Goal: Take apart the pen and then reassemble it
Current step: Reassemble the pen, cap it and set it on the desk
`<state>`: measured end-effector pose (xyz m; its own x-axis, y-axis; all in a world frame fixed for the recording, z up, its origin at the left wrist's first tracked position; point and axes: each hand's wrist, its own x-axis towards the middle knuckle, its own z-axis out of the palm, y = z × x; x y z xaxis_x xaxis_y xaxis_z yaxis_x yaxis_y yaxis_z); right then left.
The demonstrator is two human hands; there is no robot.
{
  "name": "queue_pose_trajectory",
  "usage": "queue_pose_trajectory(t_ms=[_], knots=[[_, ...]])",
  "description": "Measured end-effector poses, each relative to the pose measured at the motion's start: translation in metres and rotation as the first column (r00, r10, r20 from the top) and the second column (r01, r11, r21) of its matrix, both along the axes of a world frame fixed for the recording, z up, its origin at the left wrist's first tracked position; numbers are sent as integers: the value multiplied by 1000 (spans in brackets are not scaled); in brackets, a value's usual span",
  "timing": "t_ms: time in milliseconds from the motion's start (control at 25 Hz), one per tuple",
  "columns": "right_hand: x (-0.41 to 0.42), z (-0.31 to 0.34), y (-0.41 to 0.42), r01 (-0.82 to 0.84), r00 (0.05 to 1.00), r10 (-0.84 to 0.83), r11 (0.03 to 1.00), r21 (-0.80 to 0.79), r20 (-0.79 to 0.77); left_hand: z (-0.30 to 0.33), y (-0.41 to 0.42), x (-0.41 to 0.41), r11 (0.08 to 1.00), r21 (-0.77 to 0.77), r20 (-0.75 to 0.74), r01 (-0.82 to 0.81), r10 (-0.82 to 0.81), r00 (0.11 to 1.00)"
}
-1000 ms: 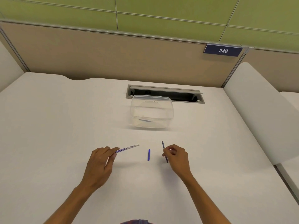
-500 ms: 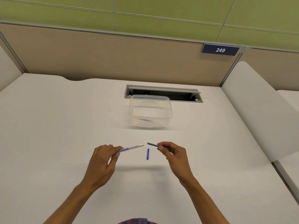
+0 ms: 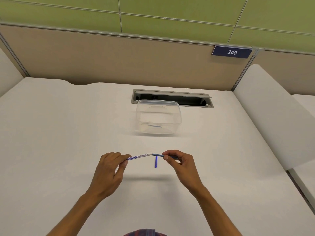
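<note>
Pen barrel and refill held end to end over the desk point(image 3: 68, 133)

Going left to right: left hand point(image 3: 109, 169) has its fingers point(image 3: 122, 156) pinched on the back end of the white pen barrel point(image 3: 139, 156) (says "WHITE BOARD" on it), which angles up toward the middle. Its open end is touching the tip of the dark blue refill point(image 3: 157, 155), can't tell if it's actually inside yet. Just below that joint a small blue cap point(image 3: 156, 161) lies on the desk, on its own. Right hand point(image 3: 182, 165) pinches the refill between thumb and fingers, other end poking out behind them. Further back sits a clear plastic container point(image 3: 158, 116), something blue in it, in front of a cable slot point(image 3: 172, 98). Number plate "249" point(image 3: 231, 52) on the partition, far right.
</note>
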<state>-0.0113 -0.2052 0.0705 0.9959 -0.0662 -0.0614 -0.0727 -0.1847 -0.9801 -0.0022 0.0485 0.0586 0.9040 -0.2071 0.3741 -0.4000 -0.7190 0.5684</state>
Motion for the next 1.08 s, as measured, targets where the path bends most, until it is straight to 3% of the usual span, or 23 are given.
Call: queue_pose_trajectory(t_ms=[280, 640, 880, 1080], knots=[[1, 2, 0, 67, 998, -67, 998, 11, 14, 2, 0, 0, 1000, -7, 1, -4, 4, 1000], [1, 7, -2, 15, 1000, -15, 1000, -22, -10, 4, 0, 1, 999, 21, -7, 34, -34, 999], [2, 12, 6, 59, 998, -60, 994, 91, 11, 4, -6, -2, 997, 3, -52, 80, -80, 995], [-1, 15, 21, 244, 965, -261, 933, 264, 32, 2, -11, -7, 993, -55, -115, 100, -106, 988]])
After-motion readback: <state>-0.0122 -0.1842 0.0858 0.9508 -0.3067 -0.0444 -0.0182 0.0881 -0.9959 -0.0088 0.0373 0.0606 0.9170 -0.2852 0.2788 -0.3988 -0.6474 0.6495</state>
